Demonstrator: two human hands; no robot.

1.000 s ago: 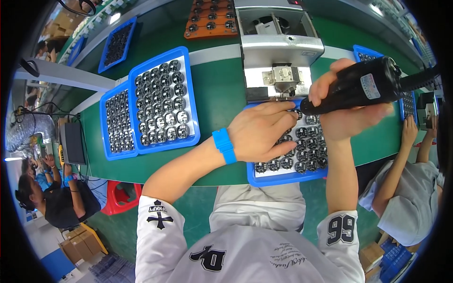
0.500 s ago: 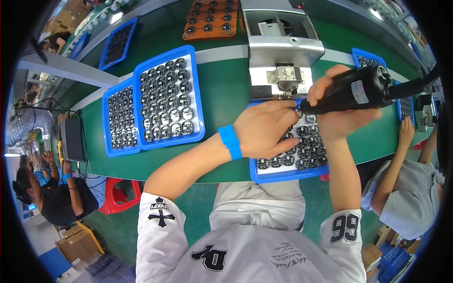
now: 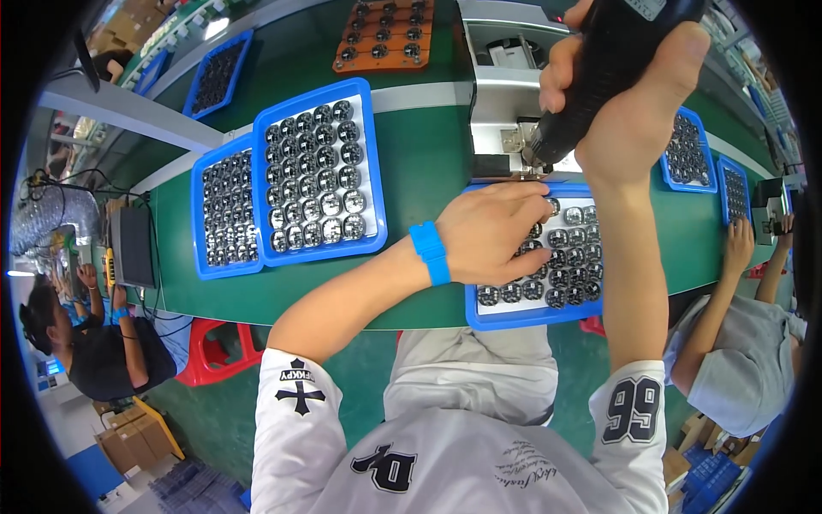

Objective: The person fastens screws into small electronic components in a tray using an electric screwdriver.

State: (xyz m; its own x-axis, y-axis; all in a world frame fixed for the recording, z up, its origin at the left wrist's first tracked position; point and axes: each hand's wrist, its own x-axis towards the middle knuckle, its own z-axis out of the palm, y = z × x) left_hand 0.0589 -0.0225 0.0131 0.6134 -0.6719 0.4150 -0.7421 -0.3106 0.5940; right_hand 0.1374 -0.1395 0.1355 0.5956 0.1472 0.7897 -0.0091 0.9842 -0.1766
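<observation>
My right hand is wrapped around a thick black electric screwdriver. Its tip points down at the front of a grey metal box-shaped machine, over a small metal block; whether they touch I cannot tell. My left hand, with a blue band on the wrist, lies over the left part of a blue tray. Its thumb and fingers are apart, the fingertips beside a round part at the tray's far side. Several round, shiny black parts sit in rows on the tray's white insert; my hand hides some.
Two overlapping blue trays of similar parts lie to the left on the green table. An orange fixture board stands behind. More blue trays lie at right, near a co-worker's hand. Another person sits far left.
My right hand has lifted the screwdriver from the tray and moved it up to the machine, its tip now over the metal block. My left hand stays on the tray; the view shifts slightly.
</observation>
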